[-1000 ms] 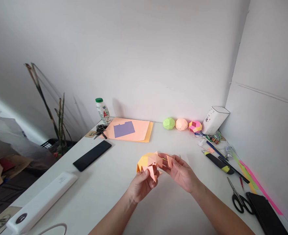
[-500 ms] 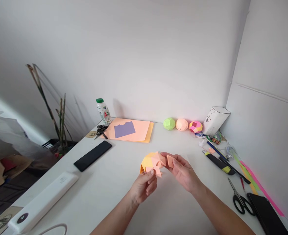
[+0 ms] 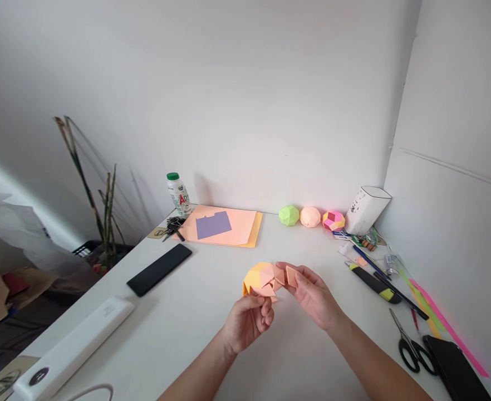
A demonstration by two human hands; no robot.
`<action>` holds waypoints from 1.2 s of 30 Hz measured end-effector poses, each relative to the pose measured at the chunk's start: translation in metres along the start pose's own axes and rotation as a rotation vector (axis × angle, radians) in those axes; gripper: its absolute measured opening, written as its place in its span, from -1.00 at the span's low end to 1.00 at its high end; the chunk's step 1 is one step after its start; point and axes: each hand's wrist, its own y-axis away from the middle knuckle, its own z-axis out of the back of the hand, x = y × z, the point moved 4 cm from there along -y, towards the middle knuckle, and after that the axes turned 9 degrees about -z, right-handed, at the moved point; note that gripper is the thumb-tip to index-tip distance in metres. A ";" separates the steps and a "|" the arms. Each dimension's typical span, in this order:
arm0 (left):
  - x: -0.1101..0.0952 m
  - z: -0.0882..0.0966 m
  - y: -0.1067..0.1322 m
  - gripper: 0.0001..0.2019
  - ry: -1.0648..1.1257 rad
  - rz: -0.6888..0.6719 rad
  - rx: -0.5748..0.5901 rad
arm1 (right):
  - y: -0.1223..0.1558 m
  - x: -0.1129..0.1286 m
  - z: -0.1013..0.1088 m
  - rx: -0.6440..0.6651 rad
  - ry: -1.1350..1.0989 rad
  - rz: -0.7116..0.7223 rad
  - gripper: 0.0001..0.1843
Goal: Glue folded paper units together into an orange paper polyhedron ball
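Observation:
Between my hands, above the white table, is a partly open paper polyhedron [image 3: 259, 275], yellow-orange on its left and peach on its right. My left hand [image 3: 249, 318] pinches its lower edge, thumb on top and fingers curled. With thumb and fingers, my right hand [image 3: 312, 292] grips a peach flap [image 3: 290, 277] at the model's right side. Whether that flap is joined to the rest is hidden by the fingers. Small peach tabs stick out near the middle of the model.
At the back stand a green paper ball [image 3: 289, 215], a peach ball [image 3: 310, 217] and a multicoloured ball [image 3: 333, 220]. Scissors [image 3: 412, 345], a cutter knife [image 3: 373, 282] and a phone [image 3: 458, 367] lie right. Peach sheets [image 3: 241, 225], a bottle [image 3: 179, 195] and a black slab [image 3: 160, 269] are left.
My left hand has shifted slightly right and its fingers have curled further under the model's lower edge. My right hand keeps its grip. The whole view has tilted a little upward.

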 end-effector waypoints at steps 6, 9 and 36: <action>0.003 -0.007 0.012 -0.70 -0.216 0.280 0.137 | -0.001 0.004 0.009 -0.035 -0.002 0.016 -0.82; -0.004 -0.006 0.016 -0.77 -0.339 0.283 0.270 | -0.001 0.006 0.013 -0.067 0.004 0.011 -0.81; 0.001 0.012 -0.004 -0.54 -0.243 0.111 -0.173 | -0.001 -0.014 0.006 0.119 0.342 -0.090 -0.66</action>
